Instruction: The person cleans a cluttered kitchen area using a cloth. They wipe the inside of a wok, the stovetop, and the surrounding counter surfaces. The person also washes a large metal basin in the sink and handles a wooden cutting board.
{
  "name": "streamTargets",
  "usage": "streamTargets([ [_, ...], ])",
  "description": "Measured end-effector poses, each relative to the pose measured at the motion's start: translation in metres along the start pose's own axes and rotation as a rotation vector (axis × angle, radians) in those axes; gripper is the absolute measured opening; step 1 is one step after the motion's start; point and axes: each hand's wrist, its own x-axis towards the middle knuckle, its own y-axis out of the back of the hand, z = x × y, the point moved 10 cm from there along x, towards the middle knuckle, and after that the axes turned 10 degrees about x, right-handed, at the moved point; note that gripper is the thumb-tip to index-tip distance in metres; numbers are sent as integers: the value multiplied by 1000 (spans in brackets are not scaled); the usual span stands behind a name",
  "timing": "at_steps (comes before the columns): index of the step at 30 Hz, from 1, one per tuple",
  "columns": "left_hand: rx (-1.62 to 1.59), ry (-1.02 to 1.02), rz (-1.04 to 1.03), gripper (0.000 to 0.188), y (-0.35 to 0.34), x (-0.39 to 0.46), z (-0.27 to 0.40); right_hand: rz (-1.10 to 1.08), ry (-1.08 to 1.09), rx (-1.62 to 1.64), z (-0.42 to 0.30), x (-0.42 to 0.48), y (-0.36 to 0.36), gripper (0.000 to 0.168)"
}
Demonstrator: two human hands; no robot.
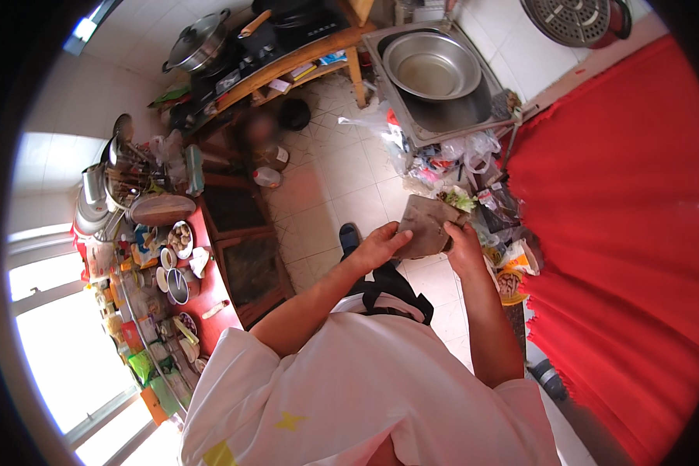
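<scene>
Both hands grip a flat grey-brown piece (424,227) that looks like a folded cloth; its exact material is hard to tell. My left hand (385,240) pinches its left edge, thumb on top. On its right edge lies the thumb of my right hand (461,242), with the fingers hidden beneath. The piece is held in the air in front of my waist, above the tiled floor. Just beyond it, leafy green vegetable scraps (459,199) show beside my right hand.
A metal basin (432,65) sits in the steel sink (442,125) ahead. Plastic bags (472,148) crowd below it. To the left, a red-topped cabinet (211,274) bears dishes and a dark pot (178,286). A red curtain (623,209) hangs at right. A plastic jug (268,177) stands on the floor.
</scene>
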Motion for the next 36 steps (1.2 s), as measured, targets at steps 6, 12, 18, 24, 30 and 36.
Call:
streamTargets([
  [6, -101, 118, -107, 49, -10, 13, -37, -53, -46, -39, 19, -6, -13, 33],
  [12, -140, 31, 97, 34, 3, 17, -22, 4, 54, -431, -2, -13, -28, 26],
  [18, 161, 16, 195, 33, 30, 25, -34, 27, 230, -728, -12, -3, -43, 26],
  [24, 3, -67, 115, 33, 15, 17, -8, 2, 288, -613, -10, 1, -33, 30],
  [30, 25, -10, 123, 40, 17, 3, -7, 17, 106, -473, 10, 3, -15, 30],
  [36, 26, 31, 115, 38, 20, 4, -23, 41, 101, -455, 13, 5, -12, 30],
])
